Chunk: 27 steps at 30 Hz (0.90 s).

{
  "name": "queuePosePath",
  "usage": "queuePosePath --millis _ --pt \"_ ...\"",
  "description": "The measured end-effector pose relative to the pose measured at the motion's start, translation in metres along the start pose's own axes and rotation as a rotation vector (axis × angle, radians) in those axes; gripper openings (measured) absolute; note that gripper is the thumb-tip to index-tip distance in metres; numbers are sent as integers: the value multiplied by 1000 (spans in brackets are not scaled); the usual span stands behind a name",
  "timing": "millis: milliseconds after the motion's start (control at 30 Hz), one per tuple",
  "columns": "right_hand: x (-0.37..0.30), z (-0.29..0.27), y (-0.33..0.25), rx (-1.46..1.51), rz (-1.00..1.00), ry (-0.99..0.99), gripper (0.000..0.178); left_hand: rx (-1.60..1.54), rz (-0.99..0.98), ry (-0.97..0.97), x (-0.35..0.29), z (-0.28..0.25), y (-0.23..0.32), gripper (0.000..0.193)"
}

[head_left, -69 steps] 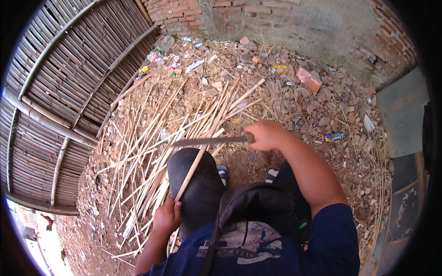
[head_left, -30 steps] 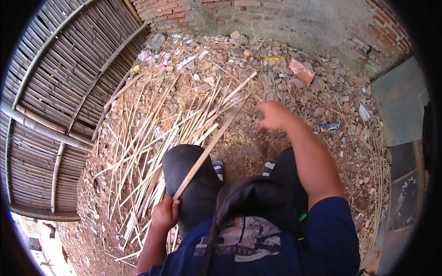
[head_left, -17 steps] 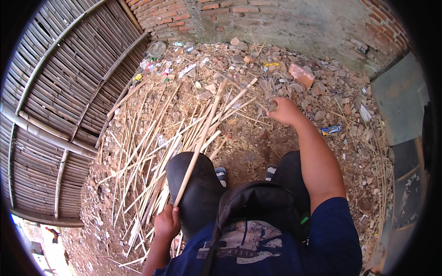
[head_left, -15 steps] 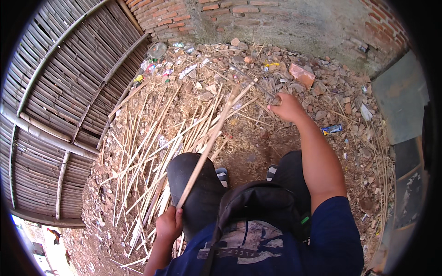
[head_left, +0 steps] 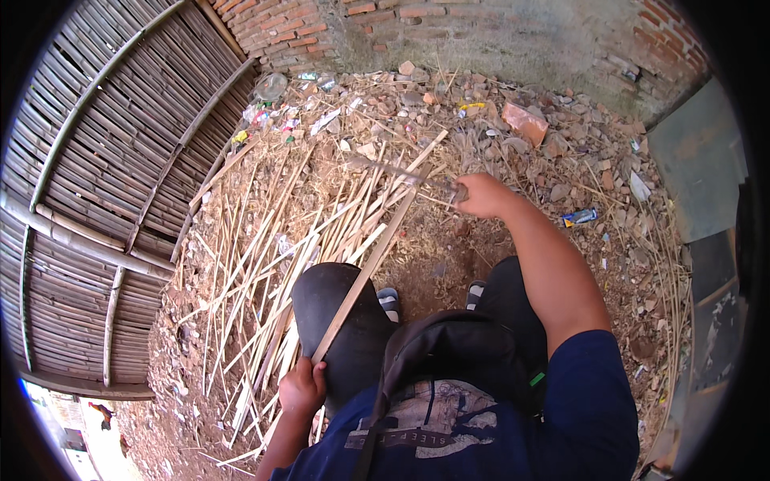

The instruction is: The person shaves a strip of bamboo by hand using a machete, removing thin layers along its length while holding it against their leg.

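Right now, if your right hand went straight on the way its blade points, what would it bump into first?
Probably the bamboo strip in the left hand, near its far end. Depth is unclear, so the right hand might pass over it.

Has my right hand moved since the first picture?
Yes: the right hand has moved forward and rightward, closer to the large reddish brick chunk.

The strip (head_left: 365,276) at the centre is pale, matt wood, like the heaped strips (head_left: 277,337) to its left. The blurred knife (head_left: 393,169) looks like dull metal. At lower centre, the bag (head_left: 449,345) is matt black cloth. The wall (head_left: 481,40) at top is rough brick and plaster; the left fence (head_left: 112,136), bare bamboo.
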State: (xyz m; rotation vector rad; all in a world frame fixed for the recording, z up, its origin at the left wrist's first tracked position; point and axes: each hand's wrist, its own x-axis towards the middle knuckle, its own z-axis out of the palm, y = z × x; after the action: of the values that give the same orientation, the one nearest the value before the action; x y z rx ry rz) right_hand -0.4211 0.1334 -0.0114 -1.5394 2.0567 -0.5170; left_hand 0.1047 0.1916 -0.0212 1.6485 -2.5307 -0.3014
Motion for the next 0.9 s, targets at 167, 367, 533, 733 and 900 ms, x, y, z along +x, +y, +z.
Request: queuePosePath --millis 167,367,533,733,900 --pt "0 -6 8 -47 -13 270 35 63 52 -10 2 -12 3 32" --pt "-24 -16 -37 -80 -108 147 24 -124 30 -181 9 -22 -5 38" --pt "-20 13 -52 -250 -346 13 16 -354 -24 -363 14 -35 -12 46" --pt "11 29 -20 155 -46 64 28 -252 24 -265 16 -28 -6 39" --pt "-9 11 -52 -73 -99 -141 24 -187 16 -256 14 -37 1 32"
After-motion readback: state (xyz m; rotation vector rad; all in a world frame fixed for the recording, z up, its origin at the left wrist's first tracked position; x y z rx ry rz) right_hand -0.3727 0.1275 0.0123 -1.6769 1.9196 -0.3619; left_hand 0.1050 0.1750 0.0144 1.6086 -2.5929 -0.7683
